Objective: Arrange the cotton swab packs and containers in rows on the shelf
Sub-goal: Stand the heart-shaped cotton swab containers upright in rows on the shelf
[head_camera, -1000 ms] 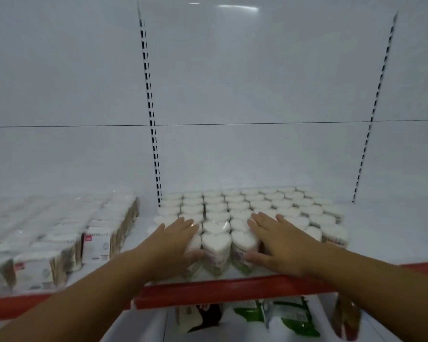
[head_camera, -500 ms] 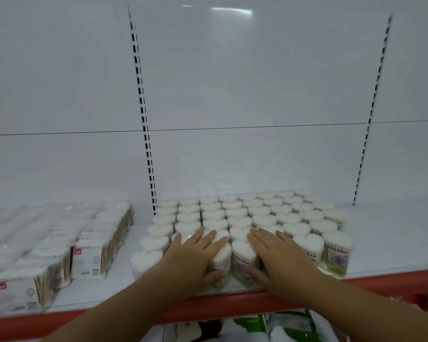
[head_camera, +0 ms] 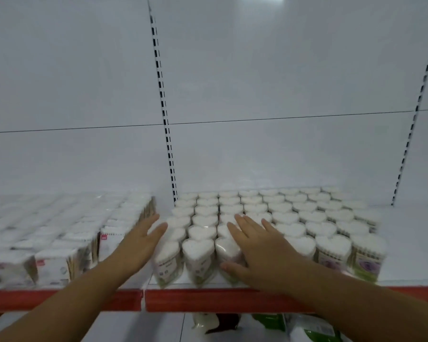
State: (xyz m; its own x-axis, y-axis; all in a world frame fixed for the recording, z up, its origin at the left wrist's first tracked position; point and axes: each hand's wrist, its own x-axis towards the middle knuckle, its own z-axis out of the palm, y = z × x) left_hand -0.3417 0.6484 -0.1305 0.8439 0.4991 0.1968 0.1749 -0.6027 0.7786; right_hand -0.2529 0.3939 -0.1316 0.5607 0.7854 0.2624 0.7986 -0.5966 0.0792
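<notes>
Heart-shaped cotton swab containers [head_camera: 294, 218] with white lids stand in several rows on the white shelf [head_camera: 410, 245]. To their left lie rows of rectangular cotton swab packs [head_camera: 55, 233]. My right hand [head_camera: 255, 245] lies flat with straight fingers over the lids of the front containers, its thumb against the side of the third front container [head_camera: 229, 257]. My left hand [head_camera: 141, 243] is held flat with straight fingers in the gap between the packs and the leftmost column of containers [head_camera: 169, 260].
A red strip [head_camera: 208, 303] runs along the shelf's front edge. Slotted uprights [head_camera: 163, 107] rise against the white back panel. Green and white bags [head_camera: 304, 327] lie on the lower shelf below. Bare shelf shows to the right of the containers.
My left hand has slid off the front containers to the left, into the gap beside the packs. My right hand stays on the front lids. The view has shifted left.
</notes>
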